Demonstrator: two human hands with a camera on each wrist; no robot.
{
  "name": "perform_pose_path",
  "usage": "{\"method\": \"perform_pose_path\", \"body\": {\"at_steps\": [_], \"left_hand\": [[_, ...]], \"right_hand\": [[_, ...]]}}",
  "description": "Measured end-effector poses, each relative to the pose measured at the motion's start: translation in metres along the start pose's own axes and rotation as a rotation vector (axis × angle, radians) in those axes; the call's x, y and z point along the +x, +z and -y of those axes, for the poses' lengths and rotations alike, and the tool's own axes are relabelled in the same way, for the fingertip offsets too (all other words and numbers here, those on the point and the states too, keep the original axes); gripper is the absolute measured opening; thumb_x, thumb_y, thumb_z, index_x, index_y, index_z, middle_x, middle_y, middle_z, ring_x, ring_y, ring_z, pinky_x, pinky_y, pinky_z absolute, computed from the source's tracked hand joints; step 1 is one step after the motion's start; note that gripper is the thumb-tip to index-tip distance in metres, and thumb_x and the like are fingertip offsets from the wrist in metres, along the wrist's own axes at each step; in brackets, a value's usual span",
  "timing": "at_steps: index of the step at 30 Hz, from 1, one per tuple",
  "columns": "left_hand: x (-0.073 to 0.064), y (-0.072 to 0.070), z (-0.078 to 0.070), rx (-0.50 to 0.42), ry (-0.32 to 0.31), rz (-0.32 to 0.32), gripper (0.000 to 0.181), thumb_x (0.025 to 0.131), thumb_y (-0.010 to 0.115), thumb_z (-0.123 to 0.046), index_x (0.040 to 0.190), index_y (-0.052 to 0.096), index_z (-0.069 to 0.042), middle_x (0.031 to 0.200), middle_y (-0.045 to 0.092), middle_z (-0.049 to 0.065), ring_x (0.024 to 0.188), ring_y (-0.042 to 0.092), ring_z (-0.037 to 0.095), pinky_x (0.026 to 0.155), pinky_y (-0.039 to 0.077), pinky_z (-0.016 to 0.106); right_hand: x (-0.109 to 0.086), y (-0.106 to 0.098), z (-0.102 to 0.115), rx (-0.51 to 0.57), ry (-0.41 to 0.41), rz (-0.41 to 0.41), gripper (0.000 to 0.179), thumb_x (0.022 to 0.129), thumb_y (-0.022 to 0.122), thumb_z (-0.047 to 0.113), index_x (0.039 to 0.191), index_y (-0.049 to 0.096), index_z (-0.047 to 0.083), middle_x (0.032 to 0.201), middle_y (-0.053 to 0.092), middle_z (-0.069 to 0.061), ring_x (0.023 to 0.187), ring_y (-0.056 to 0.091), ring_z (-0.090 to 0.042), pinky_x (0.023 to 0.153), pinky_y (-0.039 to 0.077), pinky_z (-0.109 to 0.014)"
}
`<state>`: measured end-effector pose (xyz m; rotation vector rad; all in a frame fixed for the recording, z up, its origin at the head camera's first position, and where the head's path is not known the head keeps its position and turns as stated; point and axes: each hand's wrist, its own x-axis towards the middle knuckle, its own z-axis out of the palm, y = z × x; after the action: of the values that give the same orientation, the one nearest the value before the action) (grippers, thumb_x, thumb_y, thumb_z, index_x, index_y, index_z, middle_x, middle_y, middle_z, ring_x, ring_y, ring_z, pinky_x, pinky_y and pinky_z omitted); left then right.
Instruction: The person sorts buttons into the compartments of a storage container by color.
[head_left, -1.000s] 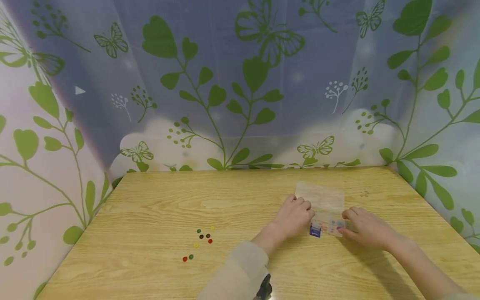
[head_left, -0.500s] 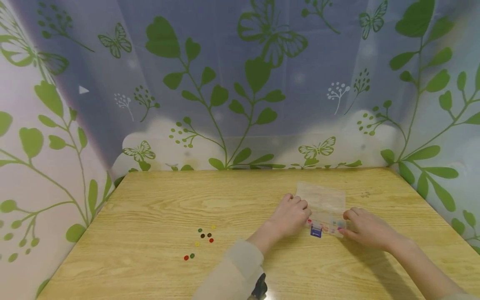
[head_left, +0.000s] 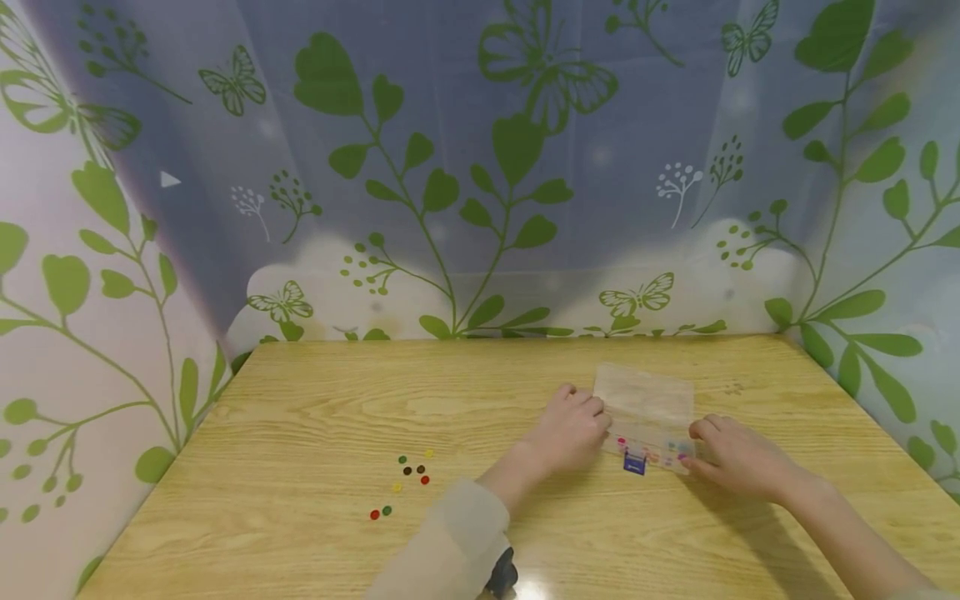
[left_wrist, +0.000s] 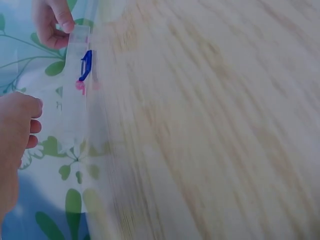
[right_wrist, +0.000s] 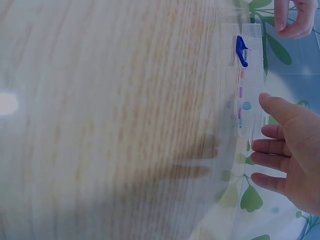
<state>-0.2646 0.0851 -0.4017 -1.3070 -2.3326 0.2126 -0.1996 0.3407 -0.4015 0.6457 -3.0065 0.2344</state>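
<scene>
A clear plastic box (head_left: 656,446) with a blue latch (head_left: 634,463) at its front stands at the table's right, its transparent lid (head_left: 643,398) swung up behind. Small pink, purple and blue pieces show through its walls. My right hand (head_left: 738,454) holds the box's right end, thumb at the front corner and fingers at the side. Just off the left end is my left hand (head_left: 573,427), fingers loosely bent and nothing seen in them; the left wrist view shows a gap between that hand (left_wrist: 17,135) and the box (left_wrist: 75,110).
Left of the left forearm lie several small button-like discs (head_left: 425,480) in red, green, yellow and dark brown. A few tiny pale pieces (head_left: 733,388) lie behind the right hand. Patterned curtains (head_left: 525,275) enclose the wooden table (head_left: 337,400) at the back and sides.
My left hand has drawn back leftward from the box's left end, uncovering a pink piece there. The right hand and the box stay put; the view shifts slightly.
</scene>
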Motion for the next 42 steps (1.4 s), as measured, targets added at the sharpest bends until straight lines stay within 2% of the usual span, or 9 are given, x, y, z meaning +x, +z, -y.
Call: {"method": "perform_pose_path", "body": {"at_steps": [3, 12, 20, 27, 30, 36, 42], "left_hand": [[-0.007, -0.003, 0.005, -0.024, -0.02, 0.021, 0.018, 0.093, 0.053, -0.032, 0.101, 0.067, -0.023, 0.098, 0.06, -0.01, 0.095, 0.053, 0.009, 0.092, 0.035, 0.031], [-0.031, 0.002, 0.022, -0.021, -0.063, -0.024, 0.016, 0.089, 0.059, -0.032, 0.098, 0.068, -0.021, 0.097, 0.062, -0.008, 0.094, 0.055, 0.011, 0.091, 0.036, 0.032], [-0.047, 0.0, 0.037, -0.082, -0.115, -0.011, 0.016, 0.09, 0.058, -0.029, 0.097, 0.065, -0.018, 0.099, 0.062, -0.004, 0.097, 0.055, 0.014, 0.094, 0.036, 0.034], [-0.062, -0.003, 0.05, -0.017, -0.11, -0.056, 0.014, 0.086, 0.062, -0.03, 0.093, 0.065, -0.018, 0.093, 0.062, -0.005, 0.09, 0.056, 0.013, 0.09, 0.037, 0.033], [-0.069, -0.002, 0.055, -0.016, -0.118, -0.063, 0.015, 0.085, 0.063, -0.03, 0.093, 0.065, -0.017, 0.093, 0.063, -0.004, 0.089, 0.056, 0.014, 0.088, 0.039, 0.034], [-0.08, -0.003, 0.065, -0.044, -0.153, -0.022, 0.021, 0.086, 0.063, -0.03, 0.101, 0.064, -0.015, 0.101, 0.061, -0.001, 0.096, 0.055, 0.016, 0.091, 0.038, 0.035], [-0.091, -0.002, 0.072, -0.042, -0.164, -0.042, 0.025, 0.084, 0.065, -0.03, 0.103, 0.064, -0.014, 0.103, 0.061, 0.0, 0.097, 0.056, 0.017, 0.091, 0.04, 0.037]], "right_hand": [[0.0, -0.001, 0.001, -0.002, -0.003, -0.005, 0.035, 0.084, 0.066, 0.028, 0.101, 0.057, -0.001, 0.094, 0.057, -0.009, 0.084, 0.058, -0.028, 0.07, 0.049, -0.04], [-0.001, 0.0, 0.002, -0.004, -0.008, -0.013, 0.036, 0.083, 0.067, 0.028, 0.101, 0.057, -0.002, 0.094, 0.058, -0.009, 0.084, 0.058, -0.028, 0.07, 0.049, -0.041], [-0.002, 0.0, 0.002, -0.011, -0.009, -0.015, 0.036, 0.083, 0.068, 0.027, 0.101, 0.057, -0.002, 0.092, 0.057, -0.008, 0.083, 0.058, -0.027, 0.07, 0.049, -0.04], [-0.001, -0.001, 0.003, -0.01, -0.014, -0.02, 0.035, 0.083, 0.068, 0.027, 0.101, 0.057, -0.002, 0.093, 0.058, -0.008, 0.083, 0.059, -0.027, 0.07, 0.049, -0.04], [0.0, 0.0, 0.003, -0.005, -0.013, -0.016, 0.036, 0.083, 0.068, 0.027, 0.101, 0.057, -0.002, 0.093, 0.058, -0.009, 0.083, 0.058, -0.028, 0.07, 0.049, -0.041], [0.0, 0.0, 0.002, -0.011, -0.011, -0.025, 0.036, 0.083, 0.068, 0.027, 0.101, 0.057, -0.002, 0.093, 0.058, -0.008, 0.083, 0.058, -0.027, 0.069, 0.049, -0.04], [0.0, 0.0, 0.003, 0.002, -0.012, -0.015, 0.036, 0.083, 0.068, 0.028, 0.101, 0.057, -0.002, 0.093, 0.058, -0.008, 0.083, 0.058, -0.027, 0.07, 0.049, -0.04]]}}
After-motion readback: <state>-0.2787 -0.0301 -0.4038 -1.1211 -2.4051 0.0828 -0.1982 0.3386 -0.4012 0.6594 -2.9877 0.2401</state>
